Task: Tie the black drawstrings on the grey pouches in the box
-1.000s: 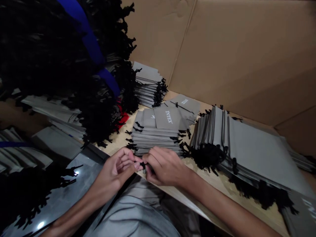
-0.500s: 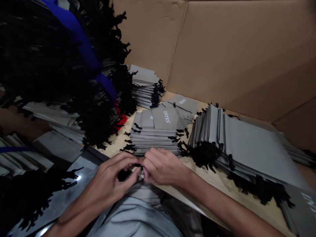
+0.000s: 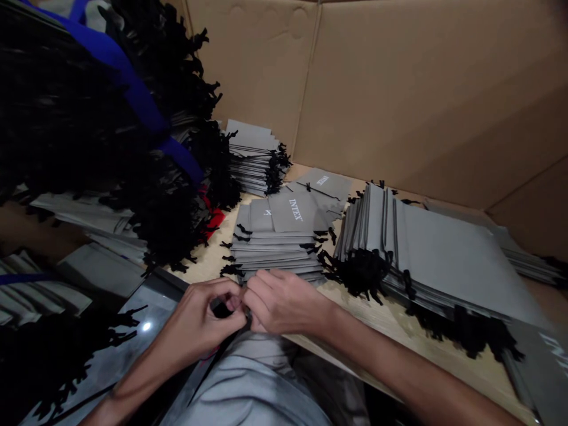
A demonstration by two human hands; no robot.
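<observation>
Dark cord, or what looks like it, sits where my two hands meet, low in a workspace walled by brown cardboard. On my left rises a strapped bundle, thick with black ends and crossed by a blue strap. On the pale tabletop, a large grey pile spreads off to my right, while a smaller stack of grey pouches, the top ones printed INTEX, lies just beyond my knuckles. My grey-clad lap fills the foreground. My right hand comes in back upward, fingers pinched together on the cord; my left hand curves toward it from the other side, thumb and forefinger arched, though I cannot tell whether those tips grip anything. The cord lies at both sets of fingertips, neither hand clearly nearer; too little shows to read its long axis.
</observation>
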